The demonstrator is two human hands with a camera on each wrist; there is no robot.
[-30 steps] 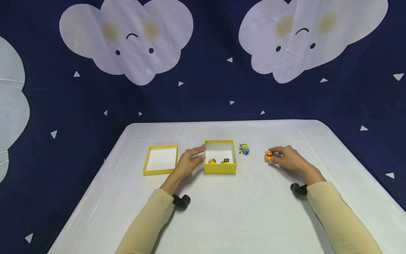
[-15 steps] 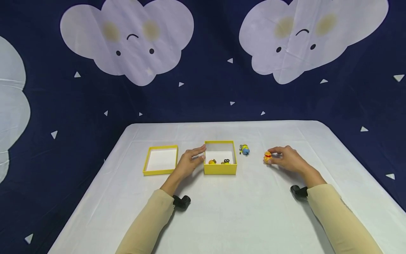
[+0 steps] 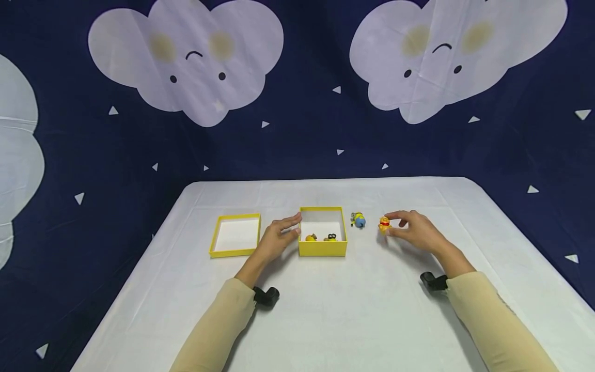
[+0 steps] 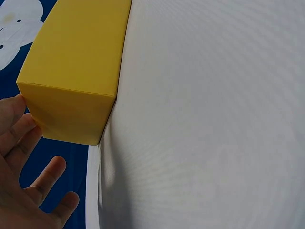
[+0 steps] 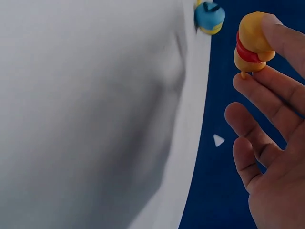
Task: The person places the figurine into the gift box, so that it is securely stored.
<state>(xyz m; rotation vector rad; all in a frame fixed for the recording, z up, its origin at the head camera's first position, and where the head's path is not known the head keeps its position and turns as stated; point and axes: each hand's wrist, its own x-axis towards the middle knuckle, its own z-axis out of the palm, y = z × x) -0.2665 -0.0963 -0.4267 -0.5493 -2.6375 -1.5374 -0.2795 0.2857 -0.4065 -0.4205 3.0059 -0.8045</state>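
Note:
My right hand (image 3: 420, 232) pinches a small orange-yellow bear figurine (image 3: 384, 225) with a red band between thumb and fingers, held just above the table. In the right wrist view the bear (image 5: 252, 40) sits at the fingertips, the other fingers spread apart. My left hand (image 3: 277, 238) touches the left side of a yellow open box (image 3: 322, 249), its fingers mostly straight. The left wrist view has the fingertips against the edge of the yellow box (image 4: 71, 114). Inside the box lie a yellow-orange figurine (image 3: 311, 237) and a goggled minion figurine (image 3: 330, 237), partly hidden by the front wall.
A blue-and-yellow minion figurine (image 3: 358, 220) lies between the box and my right hand. Left of my left hand rests a yellow-rimmed white lid (image 3: 234, 252). White cloth (image 3: 353, 320) covers the table, and a dark blue curtain (image 3: 307, 144) hangs behind.
My right hand has lifted the bear figurine a little and moved it left, toward the minion and the box. My left hand stays at the box.

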